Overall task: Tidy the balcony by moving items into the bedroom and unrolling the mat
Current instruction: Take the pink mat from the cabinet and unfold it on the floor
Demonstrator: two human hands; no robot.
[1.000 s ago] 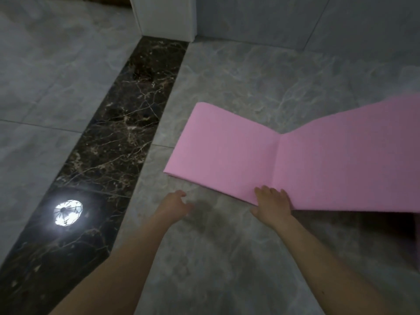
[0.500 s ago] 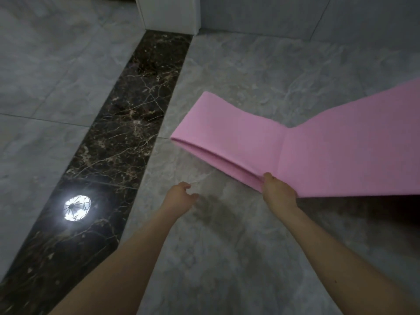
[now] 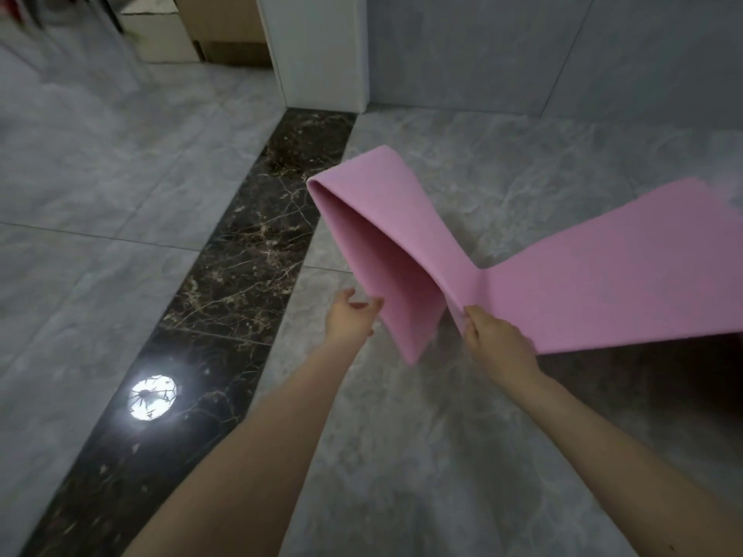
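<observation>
Floor: grey marble tiles (image 3: 402, 456) under my arms, with a dark marble strip (image 3: 225, 299) on the left carrying a bright lamp reflection (image 3: 152, 397).
Right hand (image 3: 498, 339): fingers curled, pinching the near edge of the pink mat (image 3: 603, 275) at its fold.
Left hand (image 3: 349, 315): fingers loosely spread, fingertips at the hanging flap's edge.
Mat: lifted off the floor, 1 flap drooping, the rest stretching right.
Far: white door frame (image 3: 321, 50).

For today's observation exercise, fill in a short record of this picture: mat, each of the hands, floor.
mat: pink mat, folded panels lifted off the floor, partly opened
right hand: right hand grips the mat's near edge at a fold
left hand: left hand open, at the hanging panel's edge
floor: grey tiles with a dark marble strip
</observation>
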